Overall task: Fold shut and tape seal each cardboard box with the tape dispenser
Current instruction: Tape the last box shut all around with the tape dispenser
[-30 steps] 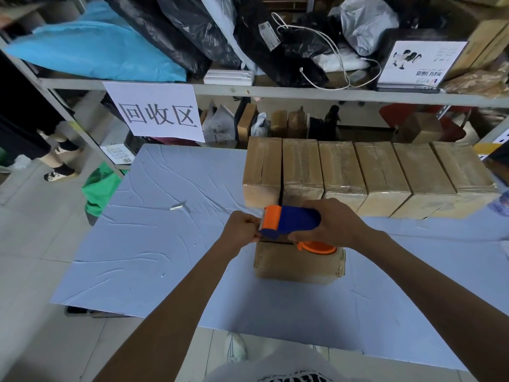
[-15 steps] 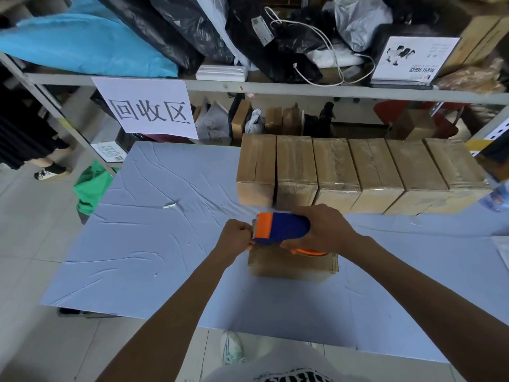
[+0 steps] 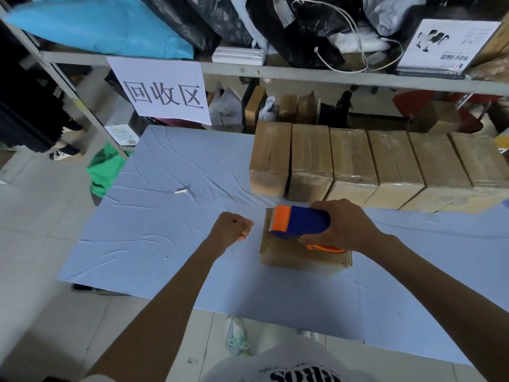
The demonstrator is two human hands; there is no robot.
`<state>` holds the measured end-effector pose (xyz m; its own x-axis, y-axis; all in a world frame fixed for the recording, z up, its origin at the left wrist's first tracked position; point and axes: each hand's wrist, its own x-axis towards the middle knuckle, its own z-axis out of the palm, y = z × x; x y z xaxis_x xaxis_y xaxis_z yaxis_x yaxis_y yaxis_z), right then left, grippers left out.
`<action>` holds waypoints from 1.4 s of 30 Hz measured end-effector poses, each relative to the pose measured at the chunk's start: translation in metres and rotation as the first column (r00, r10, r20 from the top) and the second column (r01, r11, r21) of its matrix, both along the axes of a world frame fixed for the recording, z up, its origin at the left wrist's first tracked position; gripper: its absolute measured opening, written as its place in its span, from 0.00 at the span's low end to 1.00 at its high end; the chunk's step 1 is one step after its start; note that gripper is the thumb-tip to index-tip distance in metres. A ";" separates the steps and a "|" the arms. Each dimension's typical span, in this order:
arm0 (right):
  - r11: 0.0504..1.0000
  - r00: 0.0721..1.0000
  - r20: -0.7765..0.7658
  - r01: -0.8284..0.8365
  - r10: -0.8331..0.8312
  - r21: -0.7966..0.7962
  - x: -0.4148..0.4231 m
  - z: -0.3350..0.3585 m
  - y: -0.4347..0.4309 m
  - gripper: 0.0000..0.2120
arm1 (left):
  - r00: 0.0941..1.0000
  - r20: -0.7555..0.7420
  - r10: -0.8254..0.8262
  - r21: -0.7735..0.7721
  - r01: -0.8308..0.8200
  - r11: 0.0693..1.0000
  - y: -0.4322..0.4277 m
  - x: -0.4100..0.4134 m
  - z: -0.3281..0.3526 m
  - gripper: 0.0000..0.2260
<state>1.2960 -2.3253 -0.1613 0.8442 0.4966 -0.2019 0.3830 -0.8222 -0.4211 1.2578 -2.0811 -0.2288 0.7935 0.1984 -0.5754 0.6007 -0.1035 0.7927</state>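
While the right hand grasps the blue-and-orange tape dispenser on top of the cardboard box, the left hand is clenched in a fist just left of that box, not touching it. The box sits toward the bench's near edge; 6 taped boxes line the far edge.

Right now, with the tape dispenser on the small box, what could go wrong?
1. The left hand is a fist beside the box, not on it, so the box may slide on the wrinkled cloth when the right hand pulls the tape dispenser.
2. The row of boxes stands close behind; the right hand may bump it.
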 end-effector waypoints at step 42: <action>0.999 1.000 -0.017 0.016 -0.017 -0.044 -0.004 0.006 0.002 0.32 | 0.998 0.059 0.020 0.195 -0.032 0.980 -0.038 0.008 0.002 0.05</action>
<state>1.2920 -2.3230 -0.1550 0.8486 0.4728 -0.2375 0.3619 -0.8461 -0.3912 1.2659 -2.1188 -0.2267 0.8168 0.3239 -0.4775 0.5599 -0.2452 0.7914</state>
